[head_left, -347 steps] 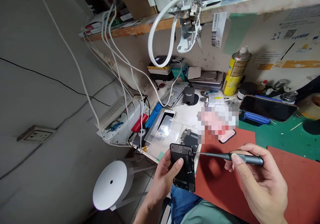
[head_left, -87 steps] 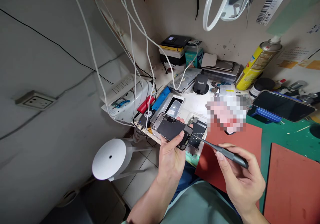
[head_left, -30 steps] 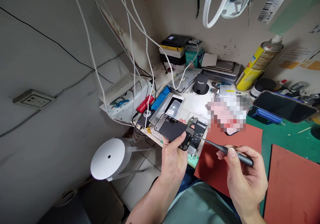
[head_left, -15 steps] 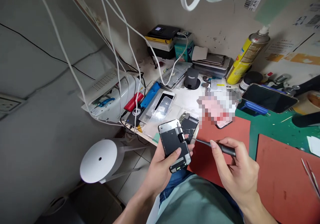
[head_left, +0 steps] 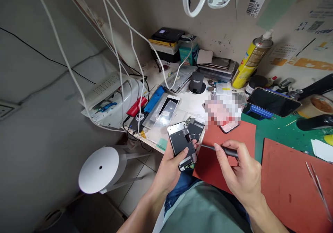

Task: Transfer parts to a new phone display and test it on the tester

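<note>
A phone screen assembly [head_left: 180, 143], its dark metal back facing up, is tilted in my left hand [head_left: 171, 165], with the thumb on top and fingers behind. My right hand [head_left: 240, 167] grips a black screwdriver [head_left: 230, 151] between thumb and fingers. The thin tip points left, close to the assembly's right edge and my left fingertips; whether it touches cannot be made out. Behind the assembly, an opened phone body [head_left: 197, 126] lies at the edge of the red mat [head_left: 223, 156].
Tweezers [head_left: 316, 179] lie on a second red mat [head_left: 291, 184] at the right. A phone [head_left: 273, 101] rests on a blue stand. A yellow spray can [head_left: 251, 61] stands behind. White cables [head_left: 132, 49] hang at the left above a stool [head_left: 99, 170].
The view has shifted slightly. My left hand has turned and raised the screen assembly's lower end a little. My right hand has moved slightly left with the screwdriver.
</note>
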Available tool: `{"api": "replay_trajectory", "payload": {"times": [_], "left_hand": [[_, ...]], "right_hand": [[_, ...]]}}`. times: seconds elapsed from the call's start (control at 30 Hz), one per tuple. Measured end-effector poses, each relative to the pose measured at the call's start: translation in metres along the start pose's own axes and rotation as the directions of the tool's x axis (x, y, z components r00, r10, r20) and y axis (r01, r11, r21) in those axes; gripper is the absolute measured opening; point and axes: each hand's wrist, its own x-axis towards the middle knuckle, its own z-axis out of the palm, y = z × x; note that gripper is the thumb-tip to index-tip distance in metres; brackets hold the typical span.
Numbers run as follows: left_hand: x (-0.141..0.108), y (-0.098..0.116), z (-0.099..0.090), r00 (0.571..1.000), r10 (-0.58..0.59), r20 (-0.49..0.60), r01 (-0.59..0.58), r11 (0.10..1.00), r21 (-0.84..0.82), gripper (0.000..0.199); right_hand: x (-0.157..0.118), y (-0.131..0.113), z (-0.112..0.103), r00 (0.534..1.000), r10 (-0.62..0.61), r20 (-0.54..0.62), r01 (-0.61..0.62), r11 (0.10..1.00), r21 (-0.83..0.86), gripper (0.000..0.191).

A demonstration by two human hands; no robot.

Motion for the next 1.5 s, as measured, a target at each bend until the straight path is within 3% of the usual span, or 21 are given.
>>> {"api": "replay_trajectory", "payload": {"times": [0.23, 0.33, 0.43, 0.53, 0.7, 0.9, 1.5], "left_hand": [[0.002, 0.002, -0.002, 1.000, -0.024, -0.010, 0.023, 0.998, -0.053, 0.079], [0.003, 0.010, 0.002, 0.999, -0.009, -0.041, 0.004, 0.992, -0.124, 0.079], [0.006, 0.022, 0.011, 0.996, 0.061, -0.064, -0.076, 0.960, -0.269, 0.080], [0.009, 0.032, 0.020, 0.991, 0.121, -0.063, -0.136, 0.910, -0.391, 0.079], [0.012, 0.033, 0.031, 0.985, 0.128, -0.119, -0.169, 0.866, -0.470, 0.074], [0.009, 0.030, 0.036, 0.966, 0.132, -0.224, -0.225, 0.855, -0.467, 0.072], [0.002, 0.032, 0.042, 0.966, 0.119, -0.231, -0.216, 0.862, -0.459, 0.074]], "right_hand": [[-0.007, 0.010, -0.008, 0.971, 0.226, -0.083, -0.215, 0.969, 0.122, 0.018], [-0.007, 0.009, -0.010, 0.926, 0.345, -0.154, -0.298, 0.918, 0.262, 0.022], [-0.005, 0.005, -0.011, 0.855, 0.469, -0.221, -0.313, 0.807, 0.501, 0.025], [-0.006, 0.002, -0.009, 0.811, 0.564, -0.156, -0.319, 0.650, 0.690, 0.027], [-0.023, 0.000, 0.004, 0.812, 0.581, 0.065, -0.405, 0.479, 0.778, 0.028], [-0.033, -0.003, 0.016, 0.804, 0.578, 0.138, -0.461, 0.458, 0.760, 0.024], [-0.030, -0.008, 0.019, 0.798, 0.590, 0.125, -0.468, 0.475, 0.745, 0.026]]}}
